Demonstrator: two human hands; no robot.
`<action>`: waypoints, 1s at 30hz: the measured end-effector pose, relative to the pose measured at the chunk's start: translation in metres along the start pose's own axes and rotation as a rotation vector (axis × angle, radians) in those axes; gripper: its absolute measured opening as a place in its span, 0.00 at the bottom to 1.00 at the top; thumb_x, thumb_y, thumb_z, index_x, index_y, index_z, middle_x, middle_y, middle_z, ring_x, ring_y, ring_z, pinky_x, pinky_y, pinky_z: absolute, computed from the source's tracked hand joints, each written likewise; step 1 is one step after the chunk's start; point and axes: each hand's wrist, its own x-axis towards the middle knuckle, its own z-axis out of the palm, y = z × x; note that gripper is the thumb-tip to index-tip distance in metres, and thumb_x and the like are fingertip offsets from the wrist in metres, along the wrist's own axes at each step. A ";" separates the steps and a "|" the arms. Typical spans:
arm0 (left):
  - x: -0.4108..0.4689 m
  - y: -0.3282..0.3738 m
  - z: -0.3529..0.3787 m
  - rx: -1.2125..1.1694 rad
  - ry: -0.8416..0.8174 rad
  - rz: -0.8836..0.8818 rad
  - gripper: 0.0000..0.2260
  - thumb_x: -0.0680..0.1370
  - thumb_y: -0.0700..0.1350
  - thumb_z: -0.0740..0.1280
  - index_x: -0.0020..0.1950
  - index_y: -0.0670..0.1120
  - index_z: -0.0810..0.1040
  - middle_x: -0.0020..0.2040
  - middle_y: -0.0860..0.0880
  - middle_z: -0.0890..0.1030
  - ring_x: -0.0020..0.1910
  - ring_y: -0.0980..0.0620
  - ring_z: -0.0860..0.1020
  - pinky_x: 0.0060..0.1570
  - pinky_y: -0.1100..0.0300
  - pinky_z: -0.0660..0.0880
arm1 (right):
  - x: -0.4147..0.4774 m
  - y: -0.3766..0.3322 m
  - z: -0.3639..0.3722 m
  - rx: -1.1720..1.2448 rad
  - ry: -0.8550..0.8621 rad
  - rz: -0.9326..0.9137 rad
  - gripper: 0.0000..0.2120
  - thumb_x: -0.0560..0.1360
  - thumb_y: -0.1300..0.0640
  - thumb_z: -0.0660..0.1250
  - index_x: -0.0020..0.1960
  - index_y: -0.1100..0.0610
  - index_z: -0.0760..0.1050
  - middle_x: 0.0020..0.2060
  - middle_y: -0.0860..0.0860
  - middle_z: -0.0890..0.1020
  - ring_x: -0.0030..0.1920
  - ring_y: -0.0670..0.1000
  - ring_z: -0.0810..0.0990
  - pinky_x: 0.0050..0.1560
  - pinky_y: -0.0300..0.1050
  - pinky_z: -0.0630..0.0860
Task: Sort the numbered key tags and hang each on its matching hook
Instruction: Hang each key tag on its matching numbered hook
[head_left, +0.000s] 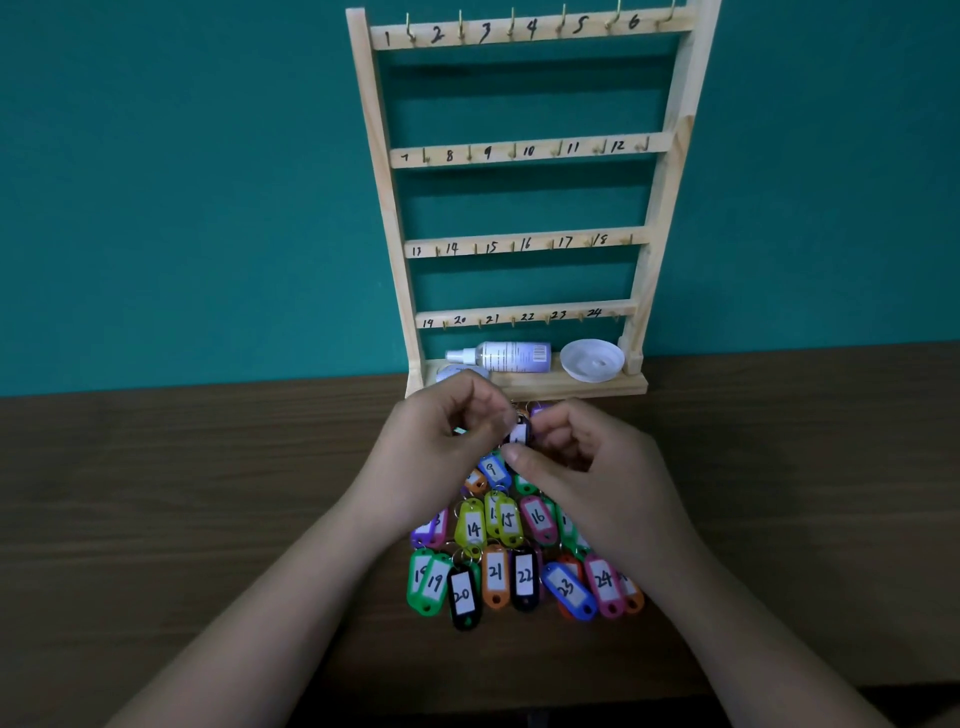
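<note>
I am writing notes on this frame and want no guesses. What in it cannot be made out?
1. Number on the black tag, head view: the left hand and right hand pinch it, and their fingers cover most of the label.
2. Far tags of the pile: hidden under both hands.
3. Print on the spray bottle: too small.
4. Top of the wooden rack: cut off by the upper edge.

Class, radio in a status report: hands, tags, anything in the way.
Both: left hand, right hand pinch black tag over pile. All hooks bare. On rack base: bottle, dish, clear of hooks.
</note>
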 end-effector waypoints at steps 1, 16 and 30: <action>-0.001 0.001 0.002 -0.012 -0.006 -0.011 0.03 0.82 0.45 0.73 0.49 0.52 0.84 0.44 0.52 0.85 0.45 0.44 0.83 0.50 0.40 0.81 | 0.000 0.000 0.000 0.010 -0.003 0.002 0.06 0.77 0.47 0.77 0.52 0.43 0.83 0.44 0.40 0.86 0.47 0.40 0.86 0.48 0.44 0.83; -0.002 0.005 0.003 -0.322 -0.052 -0.161 0.03 0.79 0.43 0.76 0.52 0.47 0.87 0.50 0.43 0.87 0.48 0.48 0.83 0.50 0.54 0.79 | 0.005 -0.002 -0.004 0.217 -0.035 0.090 0.03 0.84 0.52 0.70 0.55 0.44 0.80 0.46 0.45 0.89 0.42 0.47 0.89 0.39 0.39 0.80; -0.002 0.007 -0.002 -0.295 -0.188 -0.345 0.09 0.75 0.41 0.80 0.54 0.47 0.86 0.53 0.42 0.87 0.42 0.50 0.81 0.45 0.55 0.78 | 0.004 -0.003 -0.007 0.174 -0.030 0.037 0.07 0.84 0.51 0.69 0.48 0.43 0.81 0.45 0.44 0.86 0.47 0.44 0.86 0.41 0.41 0.81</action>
